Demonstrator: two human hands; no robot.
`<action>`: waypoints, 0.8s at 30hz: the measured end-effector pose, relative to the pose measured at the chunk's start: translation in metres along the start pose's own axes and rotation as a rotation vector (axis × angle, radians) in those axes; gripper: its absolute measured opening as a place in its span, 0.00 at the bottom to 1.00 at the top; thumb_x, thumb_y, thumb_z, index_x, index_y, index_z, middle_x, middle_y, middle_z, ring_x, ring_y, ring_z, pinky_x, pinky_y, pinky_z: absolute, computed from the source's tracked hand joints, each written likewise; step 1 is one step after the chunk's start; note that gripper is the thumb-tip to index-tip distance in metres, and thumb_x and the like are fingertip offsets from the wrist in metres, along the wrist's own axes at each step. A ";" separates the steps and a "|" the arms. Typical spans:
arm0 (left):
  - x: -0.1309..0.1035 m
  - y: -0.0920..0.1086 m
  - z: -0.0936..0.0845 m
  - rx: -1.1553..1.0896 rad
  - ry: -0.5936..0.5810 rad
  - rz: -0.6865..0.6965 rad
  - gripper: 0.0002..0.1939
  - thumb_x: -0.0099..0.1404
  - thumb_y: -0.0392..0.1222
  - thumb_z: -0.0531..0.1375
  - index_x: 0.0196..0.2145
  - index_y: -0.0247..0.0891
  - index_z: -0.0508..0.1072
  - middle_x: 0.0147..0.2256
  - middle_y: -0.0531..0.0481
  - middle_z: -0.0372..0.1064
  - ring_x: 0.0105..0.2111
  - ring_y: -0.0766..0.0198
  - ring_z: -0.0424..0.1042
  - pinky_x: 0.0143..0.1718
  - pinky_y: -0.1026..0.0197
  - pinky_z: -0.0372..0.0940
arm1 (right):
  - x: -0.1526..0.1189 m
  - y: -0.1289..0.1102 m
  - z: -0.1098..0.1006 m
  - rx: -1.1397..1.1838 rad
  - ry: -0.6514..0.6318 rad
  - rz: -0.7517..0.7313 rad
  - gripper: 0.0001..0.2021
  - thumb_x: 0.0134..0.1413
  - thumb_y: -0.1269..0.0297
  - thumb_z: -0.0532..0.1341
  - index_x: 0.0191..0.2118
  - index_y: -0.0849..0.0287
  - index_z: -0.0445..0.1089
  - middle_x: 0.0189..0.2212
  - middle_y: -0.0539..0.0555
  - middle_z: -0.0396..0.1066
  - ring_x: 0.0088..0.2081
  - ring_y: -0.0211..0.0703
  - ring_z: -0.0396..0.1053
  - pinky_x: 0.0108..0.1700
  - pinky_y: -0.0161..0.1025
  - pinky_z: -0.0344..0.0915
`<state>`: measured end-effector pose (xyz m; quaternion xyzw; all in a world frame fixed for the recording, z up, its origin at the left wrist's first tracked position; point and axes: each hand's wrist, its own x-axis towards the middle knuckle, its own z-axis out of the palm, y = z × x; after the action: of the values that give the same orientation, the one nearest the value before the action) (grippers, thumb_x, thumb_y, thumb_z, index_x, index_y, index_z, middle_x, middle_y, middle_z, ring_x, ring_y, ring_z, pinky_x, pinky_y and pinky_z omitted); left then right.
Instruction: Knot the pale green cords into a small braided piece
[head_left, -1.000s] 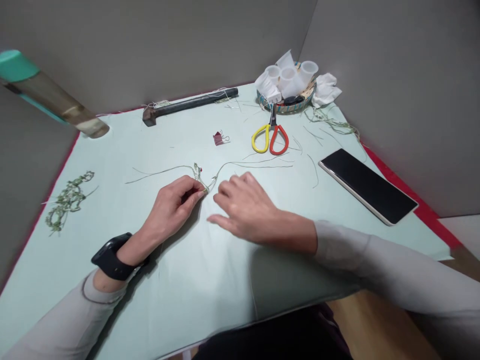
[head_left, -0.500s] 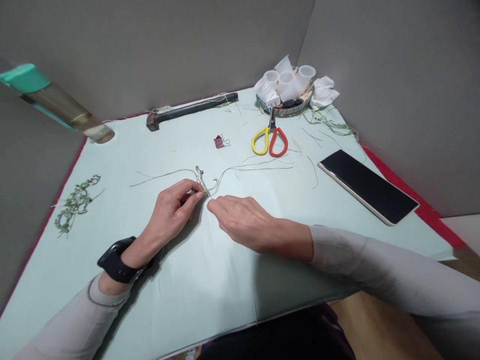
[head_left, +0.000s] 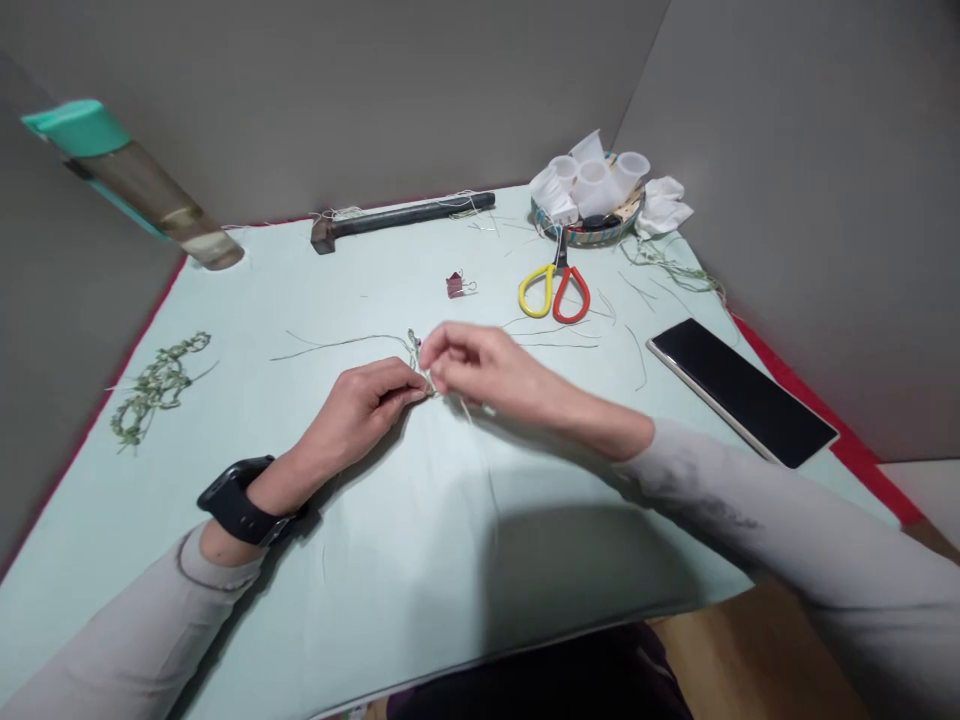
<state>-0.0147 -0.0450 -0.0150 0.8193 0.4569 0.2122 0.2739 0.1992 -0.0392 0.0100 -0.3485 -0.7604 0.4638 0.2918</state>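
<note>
In the head view, the left hand (head_left: 367,405) pinches a thin knotted cord (head_left: 414,346) between thumb and fingers, at mid-counter, well in from the front edge. The right hand (head_left: 495,370) is arched just beside that pinch, its fingers bent; whether they grip a strand or only brush one I cannot tell. If the left pinch slackens while the right hand pulls, the knotwork could slip or set unevenly. The pale strand (head_left: 491,480) running from beneath the right hand toward the counter's front edge could catch under the wrist or sleeve. Free ends (head_left: 337,344) spread toward the left edge might cross unnoticed, and those to the right lie near loose fibres (head_left: 640,355) and the scissors (head_left: 562,266), so a sweep that way could tangle them. Too hard a tug might snap such fine stuff.
</note>
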 end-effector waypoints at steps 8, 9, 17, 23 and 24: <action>-0.001 0.002 -0.001 -0.153 0.001 -0.177 0.13 0.73 0.48 0.62 0.48 0.36 0.76 0.44 0.46 0.77 0.39 0.60 0.78 0.40 0.52 0.76 | 0.083 -0.002 -0.047 0.122 0.325 -0.060 0.09 0.61 0.72 0.55 0.47 0.58 0.63 0.50 0.56 0.71 0.49 0.38 0.71 0.50 0.39 0.70; -0.001 0.002 -0.001 -0.184 0.000 -0.207 0.13 0.73 0.48 0.62 0.48 0.36 0.75 0.43 0.47 0.77 0.38 0.60 0.78 0.39 0.53 0.76 | 0.080 0.000 -0.047 0.079 0.365 -0.099 0.11 0.61 0.72 0.56 0.48 0.57 0.63 0.54 0.56 0.69 0.53 0.39 0.69 0.53 0.40 0.68; -0.001 0.002 0.001 -0.371 0.028 -0.343 0.15 0.73 0.49 0.62 0.49 0.36 0.75 0.44 0.46 0.77 0.39 0.59 0.78 0.40 0.52 0.76 | 0.008 0.041 -0.001 -0.353 0.124 -0.350 0.08 0.58 0.68 0.62 0.44 0.59 0.71 0.44 0.58 0.75 0.47 0.52 0.68 0.53 0.51 0.65; -0.002 0.006 -0.002 -0.398 0.043 -0.395 0.15 0.73 0.49 0.62 0.51 0.36 0.75 0.47 0.45 0.76 0.41 0.58 0.78 0.42 0.51 0.76 | 0.024 0.056 0.011 -0.393 0.099 -0.406 0.05 0.68 0.65 0.58 0.40 0.57 0.70 0.40 0.58 0.73 0.45 0.50 0.65 0.49 0.48 0.65; -0.002 0.006 -0.002 -0.400 0.042 -0.400 0.15 0.73 0.49 0.63 0.50 0.36 0.75 0.47 0.45 0.76 0.41 0.58 0.78 0.42 0.51 0.76 | 0.026 0.056 0.010 -0.392 0.112 -0.415 0.05 0.68 0.66 0.57 0.39 0.56 0.70 0.40 0.57 0.73 0.45 0.49 0.65 0.49 0.47 0.65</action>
<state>-0.0128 -0.0485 -0.0097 0.6378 0.5642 0.2566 0.4571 0.1912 -0.0053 -0.0420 -0.2603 -0.8733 0.2181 0.3492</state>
